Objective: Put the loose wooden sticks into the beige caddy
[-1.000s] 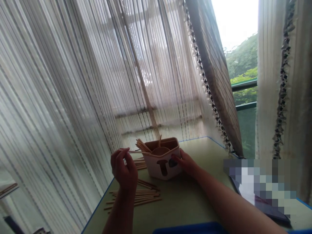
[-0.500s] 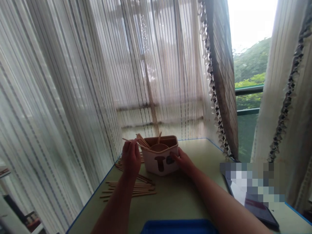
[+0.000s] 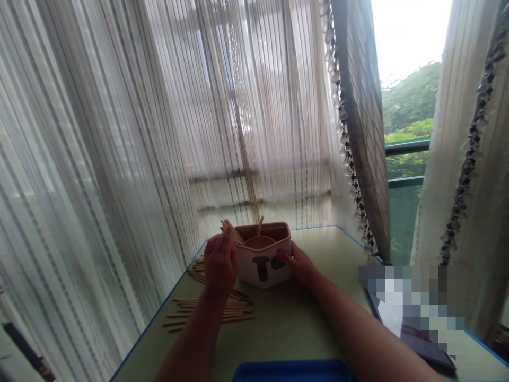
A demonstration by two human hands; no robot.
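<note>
A white utensil holder (image 3: 264,265) with brown compartments stands on the green table (image 3: 302,323). Several wooden chopsticks (image 3: 233,231) stick out of its left compartment, and a wooden spoon (image 3: 260,240) rests in the middle one. My left hand (image 3: 220,265) is at the holder's left rim, fingers pinched on the chopsticks there. My right hand (image 3: 300,262) presses against the holder's front right side and grips it. More loose chopsticks (image 3: 214,310) lie flat on the table left of the holder, beneath my left forearm.
Sheer striped curtains (image 3: 119,159) hang close behind and left of the table. A dark tablet (image 3: 413,334) lies at the right. A blue tray edge (image 3: 294,370) shows at the bottom. A window with green trees is at the right.
My left hand has carried a chopstick rightward to the holder and now rests at its left compartment. My right hand has stayed on the holder.
</note>
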